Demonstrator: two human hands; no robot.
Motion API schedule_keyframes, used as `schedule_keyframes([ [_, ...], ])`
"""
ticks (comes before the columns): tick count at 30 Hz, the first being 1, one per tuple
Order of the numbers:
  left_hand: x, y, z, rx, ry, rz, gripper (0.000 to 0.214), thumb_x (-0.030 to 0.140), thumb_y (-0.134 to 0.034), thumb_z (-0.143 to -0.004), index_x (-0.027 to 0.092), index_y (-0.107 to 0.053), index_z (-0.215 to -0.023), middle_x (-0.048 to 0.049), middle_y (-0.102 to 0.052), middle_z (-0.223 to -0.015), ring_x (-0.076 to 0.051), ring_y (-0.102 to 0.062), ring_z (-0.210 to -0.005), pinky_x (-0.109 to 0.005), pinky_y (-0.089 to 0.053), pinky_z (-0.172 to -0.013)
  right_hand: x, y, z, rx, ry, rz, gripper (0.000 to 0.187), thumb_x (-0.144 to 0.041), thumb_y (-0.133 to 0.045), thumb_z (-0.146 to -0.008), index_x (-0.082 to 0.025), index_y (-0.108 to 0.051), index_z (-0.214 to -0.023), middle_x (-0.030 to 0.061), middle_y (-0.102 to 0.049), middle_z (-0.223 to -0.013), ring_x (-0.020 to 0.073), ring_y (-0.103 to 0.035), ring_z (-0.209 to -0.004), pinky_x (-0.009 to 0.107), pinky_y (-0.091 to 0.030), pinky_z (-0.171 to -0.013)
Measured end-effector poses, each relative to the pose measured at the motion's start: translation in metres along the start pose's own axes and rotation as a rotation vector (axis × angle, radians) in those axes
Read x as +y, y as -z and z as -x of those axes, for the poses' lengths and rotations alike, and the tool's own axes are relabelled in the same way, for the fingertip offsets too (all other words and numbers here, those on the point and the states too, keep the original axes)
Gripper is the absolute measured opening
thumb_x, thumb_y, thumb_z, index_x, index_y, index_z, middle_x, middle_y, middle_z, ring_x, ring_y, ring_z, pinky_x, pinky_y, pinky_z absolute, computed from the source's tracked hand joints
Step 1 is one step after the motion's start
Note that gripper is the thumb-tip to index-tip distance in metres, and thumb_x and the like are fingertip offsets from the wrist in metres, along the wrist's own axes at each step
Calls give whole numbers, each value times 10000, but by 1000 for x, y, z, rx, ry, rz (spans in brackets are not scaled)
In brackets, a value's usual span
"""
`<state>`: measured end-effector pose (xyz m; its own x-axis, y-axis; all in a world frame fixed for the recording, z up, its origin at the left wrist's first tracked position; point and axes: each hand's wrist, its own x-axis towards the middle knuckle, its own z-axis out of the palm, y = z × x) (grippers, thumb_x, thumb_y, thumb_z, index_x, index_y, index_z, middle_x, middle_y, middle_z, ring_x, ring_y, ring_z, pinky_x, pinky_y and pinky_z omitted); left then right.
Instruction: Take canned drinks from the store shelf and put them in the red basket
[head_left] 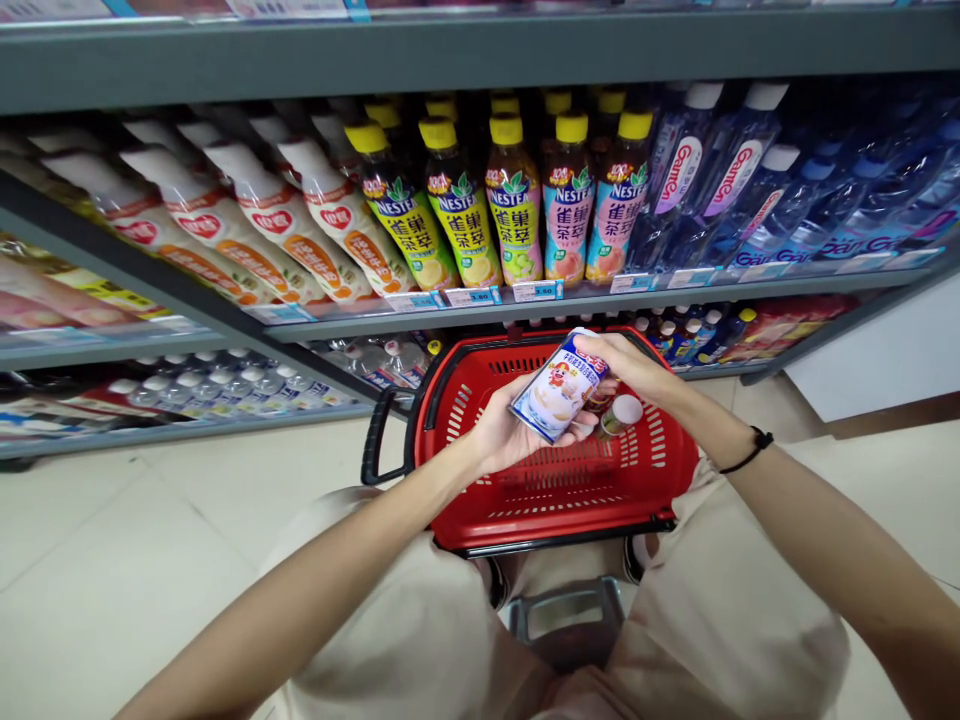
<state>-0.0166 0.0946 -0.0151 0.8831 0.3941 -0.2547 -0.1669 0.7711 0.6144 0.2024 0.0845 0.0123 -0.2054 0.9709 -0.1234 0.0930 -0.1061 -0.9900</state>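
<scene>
A blue-and-white drink carton [559, 385] with a cartoon figure and printed characters is held tilted above the red shopping basket [517, 505]. My left hand [510, 430] supports it from below and the left, with fingers curled under its lower end. My right hand [619, 365] grips the upper right end, thumb on top and fingers at the side. Inside the basket, just below my right hand, lies a small container with a white lid [624, 412]. Something else beside it is mostly hidden by my hands.
Shelves ahead hold yellow-capped tea bottles [465, 215], white-and-orange bottles [277, 220] and blue water bottles [817, 210]. More bottles [202, 375] stand on the low shelf. The basket's black handle [382, 440] sticks out left. A grey stool-like frame [566, 610] is between my legs.
</scene>
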Motion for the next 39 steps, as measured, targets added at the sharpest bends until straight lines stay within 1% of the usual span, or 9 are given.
schedule_keyframes([
  [5, 5, 1, -2, 121, -126, -551, 675, 647, -602, -947, 68, -635, -1292, -197, -754, -1172, -302, -729, -1027, -413, -572, -917, 4, 6, 3, 64, 20, 215, 641, -818, -692, -794, -200, -532, -738, -35, -464, -586, 87, -373, -467, 236, -234, -411],
  [10, 3, 8, 3, 328, -324, -1211, 815, 491, -899, -734, 144, -543, -1380, -142, -681, -1327, -310, -676, -1150, -445, -539, -997, 12, 4, 0, 214, -11, 471, 678, -843, -629, -810, -179, -560, -687, -10, -502, -587, 114, -453, -536, 250, -275, -468],
  [14, -2, 14, 2, 344, -378, -1082, 805, 434, -894, -737, 160, -480, -1372, -153, -639, -1379, -294, -662, -1215, -435, -537, -1037, 8, 7, -1, 121, 13, 474, 681, -842, -576, -856, -171, -592, -740, 0, -543, -609, 125, -495, -541, 250, -316, -478],
  [18, -1, 9, 2, 344, -273, -834, 726, 469, -867, -760, 137, -527, -1309, -155, -677, -1311, -287, -694, -1131, -398, -571, -950, 2, 17, -1, -108, 29, 411, 615, -758, -493, -968, -167, -662, -960, 27, -658, -744, 158, -586, -610, 264, -440, -543],
  [21, 1, -1, 4, 265, -199, -585, 693, 497, -825, -802, 108, -560, -1311, -176, -710, -1268, -287, -732, -1015, -395, -597, -857, -1, 23, -3, -127, 169, 350, 455, -597, -546, -1010, -189, -697, -1143, 62, -733, -1130, 212, -678, -985, 320, -542, -849],
  [24, -1, -9, 5, 123, -151, -394, 702, 489, -789, -841, 58, -563, -1347, -213, -745, -1178, -285, -752, -871, -379, -607, -735, -4, 26, -2, -138, 287, 295, 369, -453, -578, -1008, -213, -701, -1259, 53, -677, -1356, 237, -618, -1231, 367, -475, -1057],
  [30, -1, -7, 6, 18, -99, -166, 685, 543, -618, -934, 17, -578, -1369, -233, -774, -1079, -246, -740, -778, -298, -574, -657, -7, 27, 5, -178, 199, 151, 460, -469, -653, -955, -180, -663, -1313, 58, -698, -1106, 169, -651, -841, 247, -524, -655],
  [34, 2, -7, 5, 31, -45, -145, 676, 563, -441, -1004, 17, -583, -1376, -244, -769, -1096, -215, -725, -756, -267, -552, -644, -10, 24, 8, -124, 142, 117, 437, -538, -684, -917, -161, -672, -1136, 23, -659, -872, 126, -577, -619, 221, -459, -501],
  [39, 2, -3, -4, 128, 60, -472, 743, 656, -278, -1027, 74, -592, -1365, -239, -742, -1205, -278, -745, -941, -388, -607, -815, -6, 25, 6, -63, 138, 203, 451, -578, -713, -860, -164, -666, -1030, -1, -634, -766, 108, -519, -556, 215, -387, -475],
])
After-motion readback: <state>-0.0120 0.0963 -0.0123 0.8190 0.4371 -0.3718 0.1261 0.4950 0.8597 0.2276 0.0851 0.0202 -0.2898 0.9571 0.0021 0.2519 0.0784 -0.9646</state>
